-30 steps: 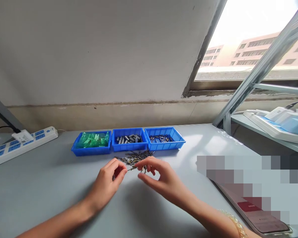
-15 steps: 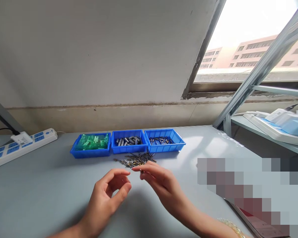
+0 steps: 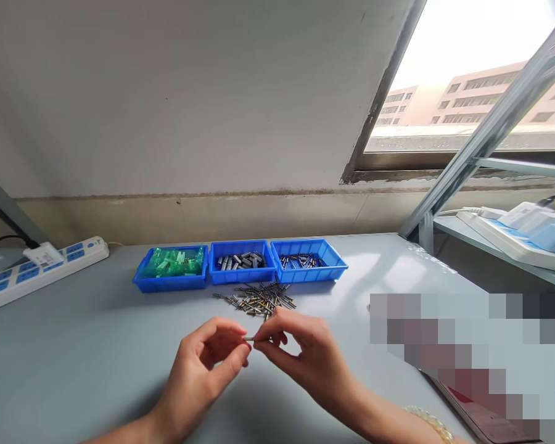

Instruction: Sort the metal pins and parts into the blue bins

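A small, slender metal pin (image 3: pixel 248 338) is pinched between the thumb and forefinger of my right hand (image 3: pixel 305 345), lying roughly level and pointing left. My left hand (image 3: pixel 208 364) faces it, fingers curled and thumb a little apart from the forefinger. The pin's left end reaches between those fingertips; whether they touch it I cannot tell. Just beyond my hands, a loose pile of similar metal pins (image 3: pixel 263 298), some brass-coloured, lies on the grey table (image 3: pixel 92 351).
Three blue bins stand in a row behind the pile: the left bin (image 3: pixel 171 284) holds a green plastic bag, the middle bin (image 3: pixel 243 277) short grey metal pieces, the right bin (image 3: pixel 335 271) thin pins. Power strips (image 3: pixel 87 250) lie at far left and on the right shelf (image 3: pixel 494 240).
My right hand has turned and come lower, bringing the pin to my left fingertips. The gap between my left thumb and forefinger has narrowed. The bins have stayed put.
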`<state>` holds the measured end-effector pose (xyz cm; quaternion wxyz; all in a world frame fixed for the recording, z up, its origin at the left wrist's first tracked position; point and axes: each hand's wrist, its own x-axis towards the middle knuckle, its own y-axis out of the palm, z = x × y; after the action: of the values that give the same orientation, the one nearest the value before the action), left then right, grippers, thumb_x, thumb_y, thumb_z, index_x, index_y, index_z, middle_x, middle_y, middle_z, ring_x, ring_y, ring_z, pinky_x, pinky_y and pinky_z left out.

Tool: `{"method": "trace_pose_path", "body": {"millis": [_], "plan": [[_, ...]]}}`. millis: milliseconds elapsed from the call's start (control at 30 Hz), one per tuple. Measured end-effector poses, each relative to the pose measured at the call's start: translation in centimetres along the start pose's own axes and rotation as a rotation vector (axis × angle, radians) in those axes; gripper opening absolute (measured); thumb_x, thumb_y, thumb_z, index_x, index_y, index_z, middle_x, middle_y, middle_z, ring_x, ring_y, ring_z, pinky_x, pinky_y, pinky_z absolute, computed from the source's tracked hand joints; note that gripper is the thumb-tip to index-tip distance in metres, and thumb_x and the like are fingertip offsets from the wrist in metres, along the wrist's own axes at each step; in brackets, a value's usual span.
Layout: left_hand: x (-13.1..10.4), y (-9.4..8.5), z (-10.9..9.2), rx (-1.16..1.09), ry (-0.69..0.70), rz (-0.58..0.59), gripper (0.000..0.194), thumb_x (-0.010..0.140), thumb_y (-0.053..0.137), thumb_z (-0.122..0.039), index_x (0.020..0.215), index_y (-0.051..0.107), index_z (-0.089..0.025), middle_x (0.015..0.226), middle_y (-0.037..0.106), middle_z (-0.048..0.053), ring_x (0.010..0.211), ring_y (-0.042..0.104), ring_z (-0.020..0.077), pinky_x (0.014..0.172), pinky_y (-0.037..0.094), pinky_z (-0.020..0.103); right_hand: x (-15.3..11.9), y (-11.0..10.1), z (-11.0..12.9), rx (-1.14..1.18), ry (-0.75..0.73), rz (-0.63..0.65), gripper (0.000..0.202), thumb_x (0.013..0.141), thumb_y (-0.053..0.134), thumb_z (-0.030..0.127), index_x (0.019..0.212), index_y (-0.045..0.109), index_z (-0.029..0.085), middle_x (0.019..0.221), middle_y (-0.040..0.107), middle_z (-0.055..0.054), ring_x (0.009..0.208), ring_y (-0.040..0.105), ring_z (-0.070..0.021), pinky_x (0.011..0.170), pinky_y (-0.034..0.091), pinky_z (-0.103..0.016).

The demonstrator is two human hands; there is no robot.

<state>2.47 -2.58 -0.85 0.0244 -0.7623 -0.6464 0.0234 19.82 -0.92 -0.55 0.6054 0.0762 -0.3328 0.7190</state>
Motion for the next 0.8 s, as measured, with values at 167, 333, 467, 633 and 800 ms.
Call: {"method": "trace_pose_path", "body": {"millis": [167, 333, 467, 633, 800], "plan": [[0.1, 0.0, -0.2, -0.023, -0.054, -0.007, 0.011, 0.074, 0.069, -0.029, 0.073, 0.066, -0.019, 0.063, 0.065, -0.001, 0.064, 0.060, 0.0145, 0.062, 0.048, 0.023, 0.1, -0.2, 0.2, 0.184, 0.101, 0.040, 0.007, 0.078, 0.064, 0.016, 0.072, 0.066, 0.018, 0.063, 0.065, 0.001, 0.059, 0.056, -0.0110, 0.057, 0.046, -0.022], [0.3, 0.3, -0.7, -0.116, -0.141, 0.069, 0.021, 0.071, 0.074, -0.036, 0.074, 0.066, -0.017, 0.067, 0.066, 0.000, 0.065, 0.059, 0.0144, 0.065, 0.048, 0.024, 0.0, -0.3, 0.2, 0.261, 0.043, 0.026, 0.009, 0.083, 0.062, 0.017, 0.080, 0.070, 0.020, 0.068, 0.064, -0.001, 0.065, 0.058, -0.0121, 0.059, 0.048, -0.024], [0.1, 0.7, -0.6, -0.180, -0.166, 0.206, 0.026, 0.070, 0.076, -0.040, 0.073, 0.067, -0.015, 0.065, 0.063, 0.000, 0.065, 0.057, 0.0141, 0.066, 0.046, 0.024, -0.4, 0.4, 0.3, 0.133, -0.201, 0.073, 0.011, 0.085, 0.062, 0.016, 0.084, 0.072, 0.021, 0.071, 0.059, -0.001, 0.065, 0.057, -0.0111, 0.060, 0.049, -0.024], [-0.2, 0.9, -0.5, -0.161, -0.201, 0.286, 0.025, 0.067, 0.078, -0.034, 0.073, 0.068, -0.013, 0.066, 0.061, -0.001, 0.066, 0.055, 0.0137, 0.064, 0.043, 0.024, -0.6, 0.8, 0.3, 0.006, -0.331, 0.109, 0.014, 0.087, 0.059, 0.017, 0.081, 0.071, 0.021, 0.073, 0.059, -0.002, 0.068, 0.053, -0.0121, 0.062, 0.048, -0.026], [0.0, 0.6, -0.7, -0.138, -0.202, 0.172, 0.013, 0.071, 0.071, -0.027, 0.074, 0.069, -0.014, 0.066, 0.065, 0.001, 0.068, 0.058, 0.0153, 0.069, 0.046, 0.026, 0.0, 0.0, -0.3, 0.072, -0.252, 0.066, 0.009, 0.085, 0.061, 0.015, 0.081, 0.067, 0.020, 0.070, 0.061, -0.001, 0.065, 0.056, -0.0117, 0.059, 0.048, -0.024]]}}
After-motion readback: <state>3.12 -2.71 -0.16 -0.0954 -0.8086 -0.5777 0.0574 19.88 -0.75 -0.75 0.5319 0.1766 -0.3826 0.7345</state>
